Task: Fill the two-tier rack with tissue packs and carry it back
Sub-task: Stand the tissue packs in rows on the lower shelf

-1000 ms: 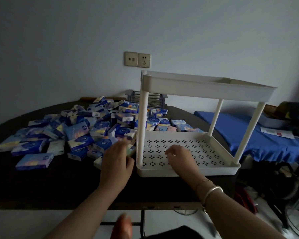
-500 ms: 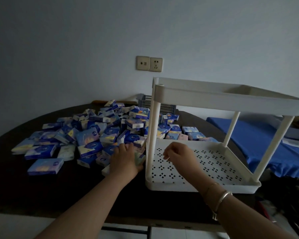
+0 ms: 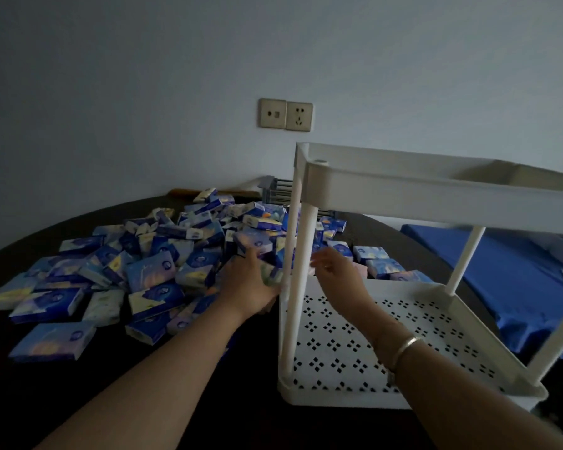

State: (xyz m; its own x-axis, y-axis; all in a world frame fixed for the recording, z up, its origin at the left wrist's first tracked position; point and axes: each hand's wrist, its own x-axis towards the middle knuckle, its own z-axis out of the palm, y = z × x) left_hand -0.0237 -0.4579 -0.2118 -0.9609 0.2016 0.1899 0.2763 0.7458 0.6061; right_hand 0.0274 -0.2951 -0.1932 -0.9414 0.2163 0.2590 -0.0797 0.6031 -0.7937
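At frame centre, the left hand [image 3: 251, 287] has now lifted blue tissue packs [image 3: 257, 248] clamped in its fingers toward the white perforated plastic two-tier rack [image 3: 403, 336], while the right hand [image 3: 335, 271] waits, fingers apart, so loading begins.

The two-tier rack [image 3: 403, 319] stands on the table [image 3: 46, 401] at the right, with the heap of tissue packs [image 3: 163, 264] to its left. Behind both, a wall socket [image 3: 285, 114] sits on the wall, and a mat [image 3: 507, 271] lies right of the table.
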